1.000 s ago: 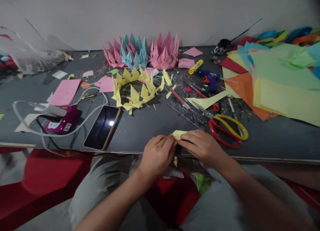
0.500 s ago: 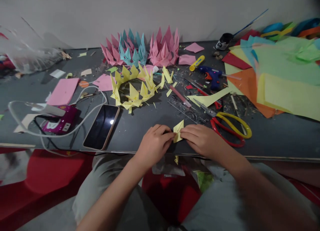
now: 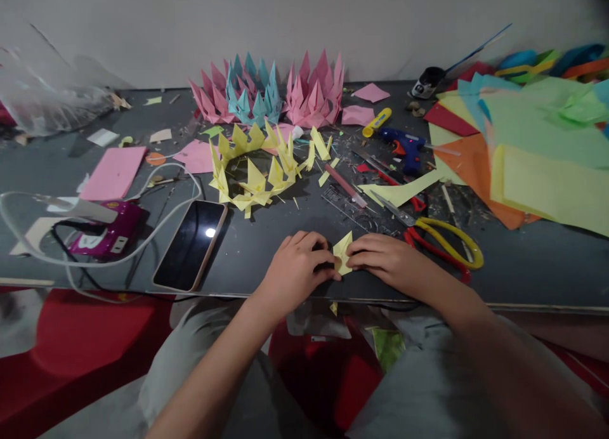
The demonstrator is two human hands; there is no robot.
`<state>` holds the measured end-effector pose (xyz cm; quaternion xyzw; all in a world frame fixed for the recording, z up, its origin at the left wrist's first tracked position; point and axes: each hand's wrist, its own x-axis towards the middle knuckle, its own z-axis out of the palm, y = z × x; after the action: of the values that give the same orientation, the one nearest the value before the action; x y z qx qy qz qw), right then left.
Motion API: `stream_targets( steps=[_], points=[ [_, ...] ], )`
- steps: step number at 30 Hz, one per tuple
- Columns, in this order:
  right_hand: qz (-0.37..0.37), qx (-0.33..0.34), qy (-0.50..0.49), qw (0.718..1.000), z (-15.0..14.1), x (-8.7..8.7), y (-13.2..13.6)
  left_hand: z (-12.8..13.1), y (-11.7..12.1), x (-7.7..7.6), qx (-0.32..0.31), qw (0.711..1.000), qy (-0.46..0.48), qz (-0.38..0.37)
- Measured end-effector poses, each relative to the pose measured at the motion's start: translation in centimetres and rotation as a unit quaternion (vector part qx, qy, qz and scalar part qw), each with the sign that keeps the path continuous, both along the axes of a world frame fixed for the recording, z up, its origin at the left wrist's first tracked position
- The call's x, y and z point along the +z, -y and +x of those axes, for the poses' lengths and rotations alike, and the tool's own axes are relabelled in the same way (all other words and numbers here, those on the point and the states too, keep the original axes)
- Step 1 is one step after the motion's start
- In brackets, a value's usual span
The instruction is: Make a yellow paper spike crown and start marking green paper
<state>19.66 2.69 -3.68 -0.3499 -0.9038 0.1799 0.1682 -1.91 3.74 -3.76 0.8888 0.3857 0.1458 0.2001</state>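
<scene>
A small folded piece of yellow paper (image 3: 343,251) lies near the front edge of the dark table (image 3: 266,248), pointed at its top. My left hand (image 3: 299,265) grips its left side, fingers bent and thumb at the lower edge. From the other side, the fingertips of my right hand (image 3: 387,259) press on the paper's right edge. Beyond my hands stands a ring of yellow folded paper points (image 3: 255,184). Scissors (image 3: 451,239) with yellow and red handles lie just right of my right hand.
A phone (image 3: 190,245) and a purple power adapter (image 3: 110,229) with looping cables lie left. Pink crowns (image 3: 316,93) and a blue crown (image 3: 257,96) stand at the back. A blue glue gun (image 3: 404,144), a yellow cutter (image 3: 377,122) and coloured paper sheets (image 3: 547,172) are on the right.
The folded yellow paper and both hands have shifted slightly right and down in view. My left thumb has moved to the paper's lower edge.
</scene>
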Motion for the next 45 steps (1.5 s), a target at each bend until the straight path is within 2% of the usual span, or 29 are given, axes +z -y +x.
stream_targets(
  steps=[7,12,19,28,33,38,42,45],
  points=[
    [-0.078,0.002,-0.02,0.997,0.0,-0.4,-0.4,-0.1,0.0,0.1,0.005,1.0,0.001,-0.007],
    [-0.106,-0.014,-0.024,0.994,-0.3,0.0,-0.4,0.0,0.1,0.1,0.015,1.0,0.013,-0.023],
    [-0.147,-0.103,-0.031,0.983,-1.8,0.8,0.1,0.0,0.0,0.2,0.016,1.0,0.009,-0.022],
    [-0.139,-0.179,-0.034,0.973,-3.0,0.6,0.2,-0.4,0.2,0.1,0.003,1.0,0.014,-0.022],
    [-0.151,-0.218,-0.036,0.963,-3.5,0.6,0.3,-0.4,0.6,0.1,-0.01,1.0,0.003,0.018],
    [-0.169,-0.227,-0.026,0.959,-3.7,0.8,0.3,-0.1,1.6,0.2,-0.042,0.994,-0.006,0.098],
    [-0.16,-0.213,-0.008,0.964,-3.7,0.8,0.0,0.3,2.8,0.3,-0.056,0.986,-0.032,0.157],
    [-0.162,-0.199,-0.011,0.967,-3.7,0.8,-0.2,0.3,3.3,0.3,-0.057,0.983,-0.043,0.171]
  ],
)
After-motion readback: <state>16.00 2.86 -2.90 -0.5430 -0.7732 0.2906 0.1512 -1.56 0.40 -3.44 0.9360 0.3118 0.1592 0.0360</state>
